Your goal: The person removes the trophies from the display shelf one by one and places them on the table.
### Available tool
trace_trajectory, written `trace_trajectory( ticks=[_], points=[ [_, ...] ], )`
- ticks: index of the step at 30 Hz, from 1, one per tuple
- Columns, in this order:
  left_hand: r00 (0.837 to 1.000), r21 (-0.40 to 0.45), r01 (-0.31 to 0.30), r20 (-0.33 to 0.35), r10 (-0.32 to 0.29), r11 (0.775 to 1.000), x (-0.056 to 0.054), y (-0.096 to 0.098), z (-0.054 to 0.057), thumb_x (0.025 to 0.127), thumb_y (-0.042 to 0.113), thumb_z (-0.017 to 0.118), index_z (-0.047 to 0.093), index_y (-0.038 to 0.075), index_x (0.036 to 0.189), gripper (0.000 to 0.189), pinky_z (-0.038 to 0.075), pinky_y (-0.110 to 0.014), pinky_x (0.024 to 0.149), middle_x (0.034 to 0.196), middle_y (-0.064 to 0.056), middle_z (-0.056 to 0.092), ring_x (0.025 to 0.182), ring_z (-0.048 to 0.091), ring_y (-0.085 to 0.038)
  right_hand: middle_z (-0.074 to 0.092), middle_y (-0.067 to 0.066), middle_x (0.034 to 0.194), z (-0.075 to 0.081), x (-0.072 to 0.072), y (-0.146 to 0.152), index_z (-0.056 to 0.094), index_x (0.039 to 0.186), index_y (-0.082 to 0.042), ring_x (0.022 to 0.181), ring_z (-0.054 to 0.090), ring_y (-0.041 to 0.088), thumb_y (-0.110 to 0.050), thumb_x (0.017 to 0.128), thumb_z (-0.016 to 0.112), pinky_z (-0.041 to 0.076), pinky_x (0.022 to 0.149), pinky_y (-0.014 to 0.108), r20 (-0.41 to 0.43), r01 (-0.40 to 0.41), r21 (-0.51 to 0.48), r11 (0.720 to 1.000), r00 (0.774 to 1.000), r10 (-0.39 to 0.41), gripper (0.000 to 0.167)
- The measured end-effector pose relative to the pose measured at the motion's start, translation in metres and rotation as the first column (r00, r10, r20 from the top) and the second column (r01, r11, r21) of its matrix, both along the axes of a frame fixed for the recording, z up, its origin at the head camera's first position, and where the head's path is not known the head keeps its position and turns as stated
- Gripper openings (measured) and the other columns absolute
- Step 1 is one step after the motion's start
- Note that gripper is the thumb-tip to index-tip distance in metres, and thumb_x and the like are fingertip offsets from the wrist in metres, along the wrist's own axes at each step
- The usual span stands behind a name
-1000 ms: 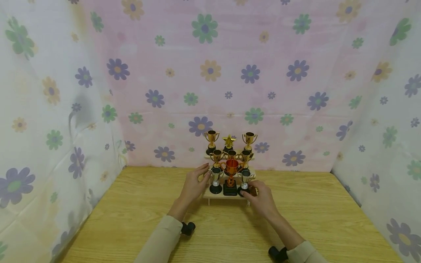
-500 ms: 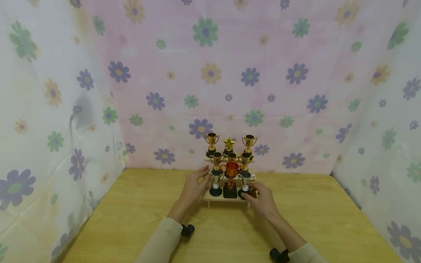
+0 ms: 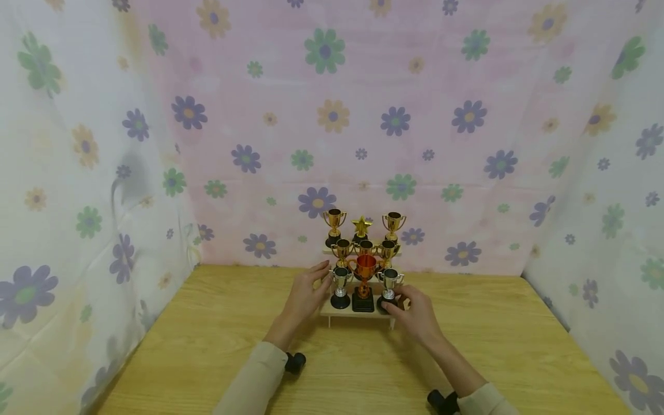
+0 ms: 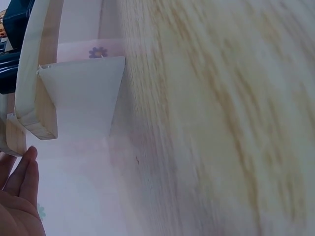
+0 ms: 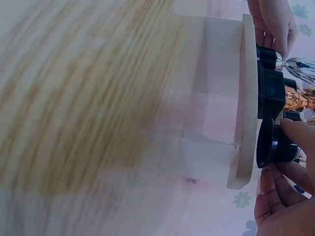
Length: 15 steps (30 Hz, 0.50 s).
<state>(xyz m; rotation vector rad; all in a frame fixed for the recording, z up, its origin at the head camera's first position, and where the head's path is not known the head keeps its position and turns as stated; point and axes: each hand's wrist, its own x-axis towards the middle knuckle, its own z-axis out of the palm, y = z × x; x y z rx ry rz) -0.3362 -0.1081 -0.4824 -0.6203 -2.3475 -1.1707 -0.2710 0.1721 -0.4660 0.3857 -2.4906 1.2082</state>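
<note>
My right hand pinches a small silver trophy cup by its black base at the right end of the lowest tier. In the right wrist view that base sits slightly tilted against the tiered wooden stand, its underside partly showing. Straight fingers of my left hand rest at the stand's left side; in the left wrist view the fingertips meet a tier's edge. Another silver trophy stands at the left of the lowest tier, with a larger orange-bronze trophy between the two.
Several gold cups, such as the back right one, and a gold star trophy occupy the upper tiers. The stand is on a wood-grain table. Flower-patterned cloth hangs behind and at both sides.
The silver trophy in my right hand has shifted slightly to the right, away from the orange-bronze one. My left hand stays at the stand's side. The head view has tilted a little.
</note>
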Motion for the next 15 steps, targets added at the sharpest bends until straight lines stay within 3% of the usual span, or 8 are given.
trace_trajectory(
  ticks=[15],
  points=[
    [1.0,-0.021,-0.031,-0.003,0.031,0.999,0.0017,0.0015,0.0028,0.103,0.021,0.063,0.068,-0.003,0.13,0.036,0.049,-0.049,0.107,0.14,-0.014,0.063,0.132,0.058,-0.033,0.068,0.002,0.095,0.0014,0.0014,0.0049,0.075,0.105,-0.007,0.083,0.061,0.022,-0.013,0.085,0.085,0.046,0.066,0.028,0.022,-0.009,0.01,1.0,1.0,0.008,0.024]
  ],
)
